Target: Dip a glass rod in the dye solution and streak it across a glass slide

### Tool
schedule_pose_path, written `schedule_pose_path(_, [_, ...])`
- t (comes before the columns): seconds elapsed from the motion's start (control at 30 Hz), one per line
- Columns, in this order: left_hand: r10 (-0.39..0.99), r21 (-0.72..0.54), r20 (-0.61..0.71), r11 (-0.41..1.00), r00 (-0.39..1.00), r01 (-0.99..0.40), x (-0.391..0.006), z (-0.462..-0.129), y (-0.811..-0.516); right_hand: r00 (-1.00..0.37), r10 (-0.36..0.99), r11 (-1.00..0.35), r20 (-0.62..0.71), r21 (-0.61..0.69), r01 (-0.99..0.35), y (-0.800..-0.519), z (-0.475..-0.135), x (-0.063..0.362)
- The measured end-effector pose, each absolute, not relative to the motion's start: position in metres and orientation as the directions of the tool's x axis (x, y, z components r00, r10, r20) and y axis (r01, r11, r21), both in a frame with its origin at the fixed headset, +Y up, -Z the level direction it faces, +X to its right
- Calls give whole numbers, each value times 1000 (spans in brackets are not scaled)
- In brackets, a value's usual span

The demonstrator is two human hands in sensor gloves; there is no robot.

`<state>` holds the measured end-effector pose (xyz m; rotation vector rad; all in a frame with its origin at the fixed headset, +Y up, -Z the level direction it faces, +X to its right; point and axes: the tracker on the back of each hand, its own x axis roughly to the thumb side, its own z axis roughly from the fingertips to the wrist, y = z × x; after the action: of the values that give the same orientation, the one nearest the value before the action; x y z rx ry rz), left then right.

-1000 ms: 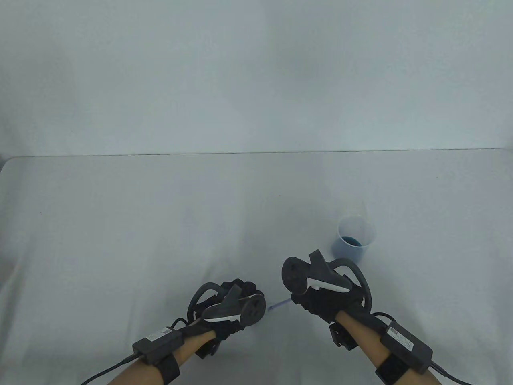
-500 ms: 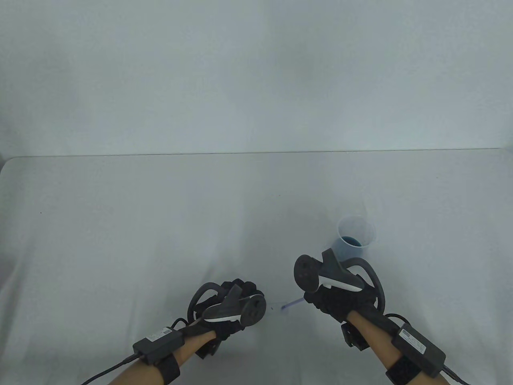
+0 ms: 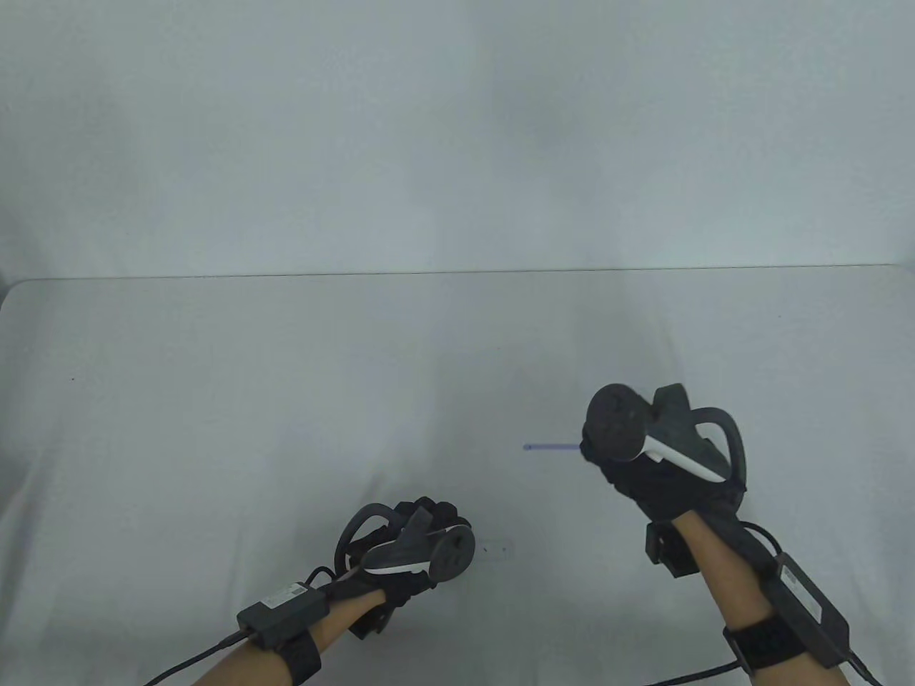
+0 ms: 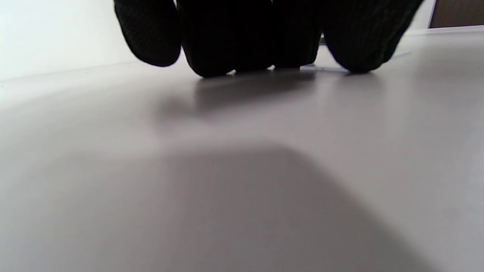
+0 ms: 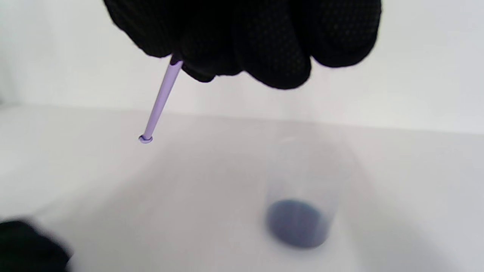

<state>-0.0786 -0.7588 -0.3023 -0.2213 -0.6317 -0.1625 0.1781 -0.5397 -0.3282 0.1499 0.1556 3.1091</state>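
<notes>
Lilac glass rod [image 3: 550, 448], pinched in the right hand [image 3: 661, 471], lies level, pointing left; left hand [image 3: 407, 543] fingers [image 4: 211, 45] press the glass slide [image 3: 493, 549].

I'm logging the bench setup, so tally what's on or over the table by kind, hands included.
Gloved hands: 2, left hand and right hand
Purple glass rods: 1, glass rod, held by the right hand
Cups of blue dye: 1, cup, right wrist view only
Glass slides: 1, glass slide, under the left hand's fingers
Total: 5
</notes>
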Motion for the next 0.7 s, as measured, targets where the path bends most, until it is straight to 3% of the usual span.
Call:
schedule_pose_path(0.1, [-83, -155, 600, 964, 796, 217, -78, -302, -759, -1000, -21, -998, -20, 64, 20, -526, -339, 202])
schedule_pose_path(0.2, [-83, -155, 600, 964, 796, 217, -78, -302, -759, -990, -72, -995, -124, 83, 62, -530, -354, 223])
schedule_pose_path(0.53, [-84, -153, 601, 964, 795, 218, -78, -302, -759, -965, -124, -973, -230, 220, 72, -610, -396, 237])
schedule_pose_path(0.7, [-79, -156, 603, 964, 794, 215, -79, -302, -759, -955, -197, -963, -224, 228, 145, -630, -403, 228])
